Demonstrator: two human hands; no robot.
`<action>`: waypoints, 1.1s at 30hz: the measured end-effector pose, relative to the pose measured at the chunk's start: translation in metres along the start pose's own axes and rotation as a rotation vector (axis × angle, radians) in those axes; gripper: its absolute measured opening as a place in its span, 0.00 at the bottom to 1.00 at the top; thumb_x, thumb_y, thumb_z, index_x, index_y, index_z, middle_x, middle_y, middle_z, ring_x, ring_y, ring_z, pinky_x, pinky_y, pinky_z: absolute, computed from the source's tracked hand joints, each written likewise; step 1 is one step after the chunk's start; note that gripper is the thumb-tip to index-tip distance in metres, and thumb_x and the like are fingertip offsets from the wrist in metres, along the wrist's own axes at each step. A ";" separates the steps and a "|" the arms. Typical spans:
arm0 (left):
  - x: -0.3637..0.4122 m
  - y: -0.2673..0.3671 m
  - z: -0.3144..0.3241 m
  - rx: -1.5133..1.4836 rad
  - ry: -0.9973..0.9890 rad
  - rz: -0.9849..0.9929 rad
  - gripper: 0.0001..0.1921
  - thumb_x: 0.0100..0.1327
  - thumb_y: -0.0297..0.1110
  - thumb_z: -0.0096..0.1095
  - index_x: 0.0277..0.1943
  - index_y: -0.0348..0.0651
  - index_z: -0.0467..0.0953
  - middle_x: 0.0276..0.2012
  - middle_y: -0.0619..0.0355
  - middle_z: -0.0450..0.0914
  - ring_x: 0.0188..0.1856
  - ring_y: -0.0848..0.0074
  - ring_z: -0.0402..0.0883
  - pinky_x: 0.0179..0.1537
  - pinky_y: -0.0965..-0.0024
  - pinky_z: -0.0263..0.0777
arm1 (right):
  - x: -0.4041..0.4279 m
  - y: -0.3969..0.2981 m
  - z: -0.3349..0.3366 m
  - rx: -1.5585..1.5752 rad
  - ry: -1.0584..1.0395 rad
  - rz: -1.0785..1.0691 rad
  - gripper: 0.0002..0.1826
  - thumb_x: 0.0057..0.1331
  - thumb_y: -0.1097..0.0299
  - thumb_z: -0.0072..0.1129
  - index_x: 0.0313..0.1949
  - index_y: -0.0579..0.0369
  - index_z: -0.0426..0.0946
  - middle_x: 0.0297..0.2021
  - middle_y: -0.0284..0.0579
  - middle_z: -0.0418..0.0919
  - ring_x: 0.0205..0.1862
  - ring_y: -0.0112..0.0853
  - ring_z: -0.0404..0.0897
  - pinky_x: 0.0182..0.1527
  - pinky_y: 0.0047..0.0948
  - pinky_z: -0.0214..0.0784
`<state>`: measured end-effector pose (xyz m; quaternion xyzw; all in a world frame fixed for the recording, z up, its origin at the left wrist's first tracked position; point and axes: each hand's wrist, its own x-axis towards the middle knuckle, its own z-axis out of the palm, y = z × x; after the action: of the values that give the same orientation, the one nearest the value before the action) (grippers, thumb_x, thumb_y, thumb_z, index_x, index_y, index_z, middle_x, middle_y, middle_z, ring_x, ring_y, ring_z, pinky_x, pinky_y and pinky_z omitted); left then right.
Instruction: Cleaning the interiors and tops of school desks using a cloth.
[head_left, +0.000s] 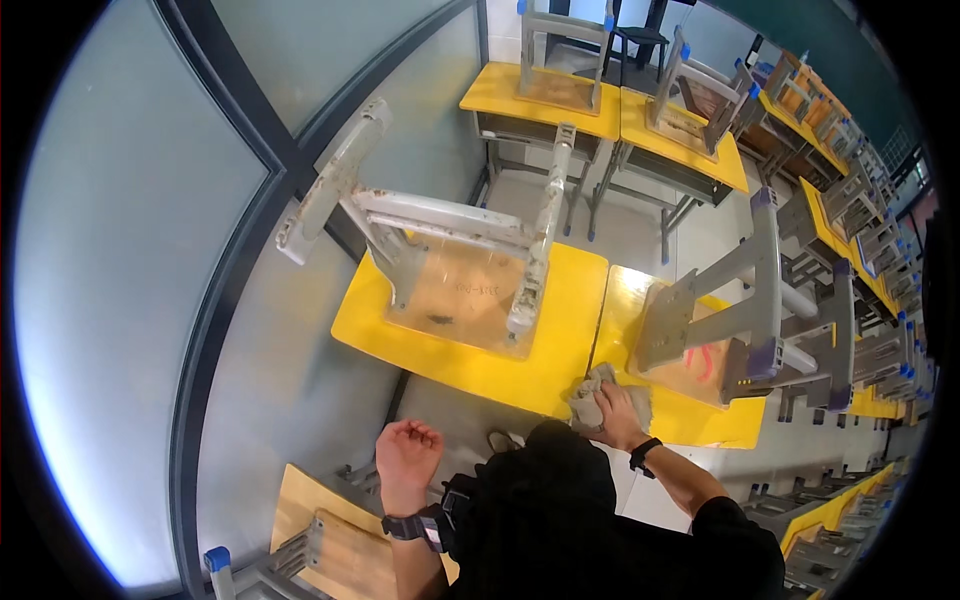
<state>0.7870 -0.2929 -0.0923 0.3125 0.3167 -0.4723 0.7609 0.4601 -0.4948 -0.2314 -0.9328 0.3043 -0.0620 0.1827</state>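
My right hand (619, 416) presses a crumpled grey cloth (596, 397) onto the near edge of a yellow desktop (675, 420), beside the seam with the yellow desktop on its left (465, 367). My left hand (409, 454) is raised off the desks, its fingers curled and nothing seen in it. An upturned stool with worn white metal legs (450, 214) rests seat-down on the left desktop. Another upturned stool with grey legs (735, 315) lies on the right desktop, close to the cloth; its wooden seat bears a red mark.
A frosted glass partition with a dark frame (289, 169) runs along the left. More yellow desks (540, 112) with upturned stools stand ahead and to the right. A wooden desktop (300, 487) with another stool is at the lower left.
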 end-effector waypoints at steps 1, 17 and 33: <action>0.002 0.002 0.001 0.005 -0.007 0.000 0.03 0.58 0.27 0.51 0.29 0.40 0.67 0.28 0.58 0.69 0.32 0.71 0.69 0.39 0.68 0.67 | 0.000 0.001 0.002 -0.001 0.008 0.003 0.47 0.45 0.46 0.73 0.59 0.58 0.63 0.59 0.61 0.61 0.62 0.55 0.60 0.64 0.51 0.51; 0.061 -0.007 0.070 0.193 -0.118 -0.035 0.04 0.60 0.29 0.52 0.33 0.39 0.73 0.31 0.58 0.76 0.35 0.71 0.73 0.43 0.68 0.69 | 0.052 0.027 0.032 0.255 0.277 0.114 0.37 0.45 0.70 0.67 0.58 0.51 0.66 0.58 0.54 0.63 0.61 0.52 0.62 0.64 0.47 0.54; 0.101 0.052 0.210 0.216 -0.481 0.044 0.30 0.63 0.52 0.60 0.56 0.33 0.64 0.56 0.45 0.68 0.59 0.57 0.68 0.66 0.52 0.58 | 0.094 -0.047 0.021 0.387 0.201 -0.026 0.30 0.45 0.76 0.61 0.52 0.56 0.71 0.59 0.56 0.65 0.60 0.52 0.65 0.61 0.46 0.60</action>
<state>0.9090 -0.4892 -0.0349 0.2777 0.0676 -0.5476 0.7865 0.5660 -0.5088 -0.2323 -0.8733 0.2914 -0.2143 0.3263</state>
